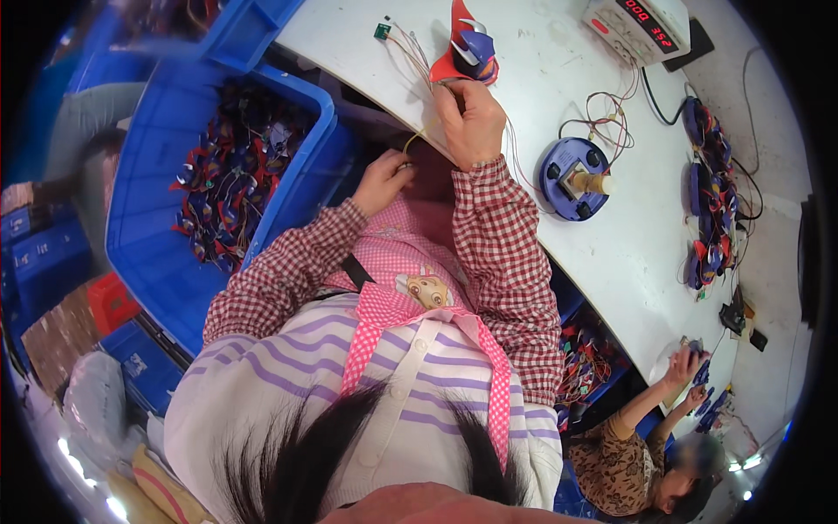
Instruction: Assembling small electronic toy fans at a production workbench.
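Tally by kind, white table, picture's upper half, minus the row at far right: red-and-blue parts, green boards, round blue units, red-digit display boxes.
Red-and-blue part: 1
Green board: 1
Round blue unit: 1
Red-digit display box: 1
Total: 4

We see a small toy part (474, 45), dark blue and white with pointed red fins, lying near the edge of a white tabletop (546, 52). Beside it we find thin wires (410, 45) trailing loosely, with a little green circuit board (382, 31) near their end. We see a yellow wire (412, 140) curving beyond the tabletop's edge.
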Demonstrator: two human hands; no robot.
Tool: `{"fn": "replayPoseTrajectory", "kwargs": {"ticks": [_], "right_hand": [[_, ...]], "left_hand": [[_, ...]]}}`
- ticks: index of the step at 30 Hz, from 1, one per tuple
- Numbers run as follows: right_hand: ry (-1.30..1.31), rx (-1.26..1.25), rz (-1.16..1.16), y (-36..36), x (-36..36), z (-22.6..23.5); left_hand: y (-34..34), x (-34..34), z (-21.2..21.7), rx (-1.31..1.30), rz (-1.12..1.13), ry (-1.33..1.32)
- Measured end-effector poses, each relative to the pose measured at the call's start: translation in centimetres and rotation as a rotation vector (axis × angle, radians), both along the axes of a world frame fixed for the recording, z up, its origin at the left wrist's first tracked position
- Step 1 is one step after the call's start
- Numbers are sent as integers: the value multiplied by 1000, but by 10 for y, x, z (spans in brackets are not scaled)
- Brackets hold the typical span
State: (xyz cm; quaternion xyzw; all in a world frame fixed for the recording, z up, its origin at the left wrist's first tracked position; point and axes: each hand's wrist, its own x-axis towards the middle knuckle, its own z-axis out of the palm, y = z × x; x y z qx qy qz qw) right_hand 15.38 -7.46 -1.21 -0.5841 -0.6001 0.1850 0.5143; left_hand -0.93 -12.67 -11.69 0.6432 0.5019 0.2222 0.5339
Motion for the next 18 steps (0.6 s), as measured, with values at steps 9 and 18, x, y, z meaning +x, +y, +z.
{"fn": "replayPoseTrajectory", "kwargs": {"ticks": [9, 18], "right_hand": [[-18, 34, 3, -1, 3, 2], [-45, -26, 42, -7, 2, 10]], "left_hand": [[-40, -22, 58, -355, 186, -480], [-42, -17, 82, -302, 233, -551]]}}
